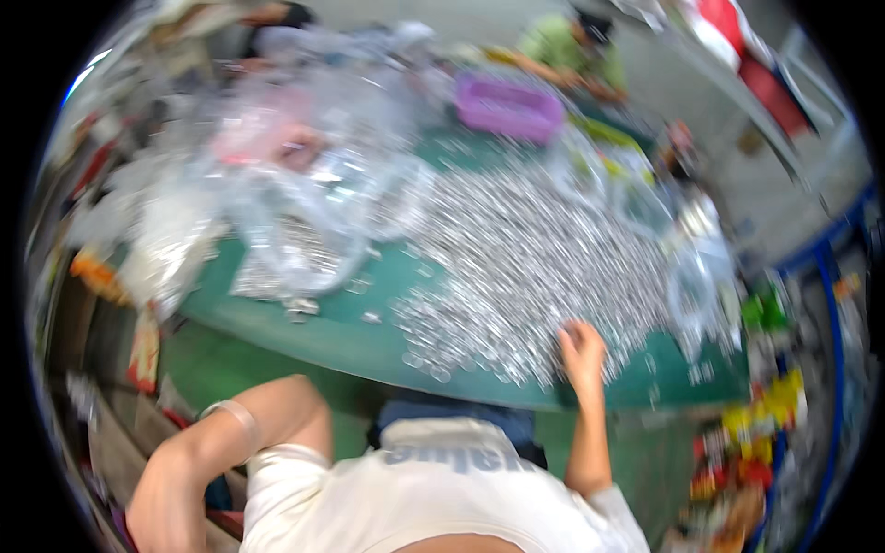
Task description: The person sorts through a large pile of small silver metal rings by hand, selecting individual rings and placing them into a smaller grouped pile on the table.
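Small shiny metal-looking pieces (525, 258) lie in a broad heap on the green table (341, 323). My right hand (584, 355) is at the heap's near edge, thumb a little apart from the bent fingers. I make out nothing between them, though the view is blurred. My left arm is folded back on the near left, away from the table, with a pale band around it. Beyond the band my left hand (175, 484) is smeared by motion, and its fingers cannot be made out. A clear plastic bag (304, 244) with similar pieces stands left of the heap.
More clear bags (180, 212) crowd the far left, with another person's hand (300, 146) among them. A purple basket (509, 108) stands at the back, near a person in green (572, 55). Another bag (693, 295) is at the right edge. Colourful packages (756, 419) lie beyond it.
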A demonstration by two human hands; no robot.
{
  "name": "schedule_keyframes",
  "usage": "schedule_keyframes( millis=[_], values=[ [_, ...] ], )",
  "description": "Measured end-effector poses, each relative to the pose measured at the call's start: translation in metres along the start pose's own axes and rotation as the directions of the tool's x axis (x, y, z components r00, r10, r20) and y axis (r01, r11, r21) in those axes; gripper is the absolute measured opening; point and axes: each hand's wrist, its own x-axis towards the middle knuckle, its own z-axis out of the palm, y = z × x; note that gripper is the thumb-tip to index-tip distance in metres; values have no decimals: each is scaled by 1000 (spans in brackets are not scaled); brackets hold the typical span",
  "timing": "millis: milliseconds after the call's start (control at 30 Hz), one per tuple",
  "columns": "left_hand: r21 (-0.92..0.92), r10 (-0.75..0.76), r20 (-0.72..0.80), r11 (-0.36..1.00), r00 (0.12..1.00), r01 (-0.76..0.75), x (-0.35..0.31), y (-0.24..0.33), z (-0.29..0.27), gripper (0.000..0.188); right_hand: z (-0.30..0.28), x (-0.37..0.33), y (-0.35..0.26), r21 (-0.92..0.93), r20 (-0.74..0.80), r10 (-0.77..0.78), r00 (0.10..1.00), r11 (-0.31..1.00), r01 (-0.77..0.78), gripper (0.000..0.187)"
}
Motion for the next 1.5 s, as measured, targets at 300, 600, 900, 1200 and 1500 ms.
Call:
schedule_keyframes(
  millis=[300,600,900,1200,1500],
  values=[
    [-191,-199,-980,960,19,205,-121,-105,33,30,19,-10,-30,462,19,-30,999,887,18,24],
    [-575,-20,-816,131,-578,808,-178,-183,28,20,11,-28,-25,814,547,91,832,-289,-504,37],
    [-375,104,-925,-401,-366,836,-200,-202,6,24,63,2,-82,-33,233,-287,929,952,303,13],
    [-362,62,-928,-387,-367,848,-208,-192,-12,28,46,8,-55,647,388,141,911,661,-379,6],
    [-351,-21,-924,-345,-381,870,-208,-196,-24,27,36,31,-40,713,632,39,774,-420,-561,19]
  ],
)
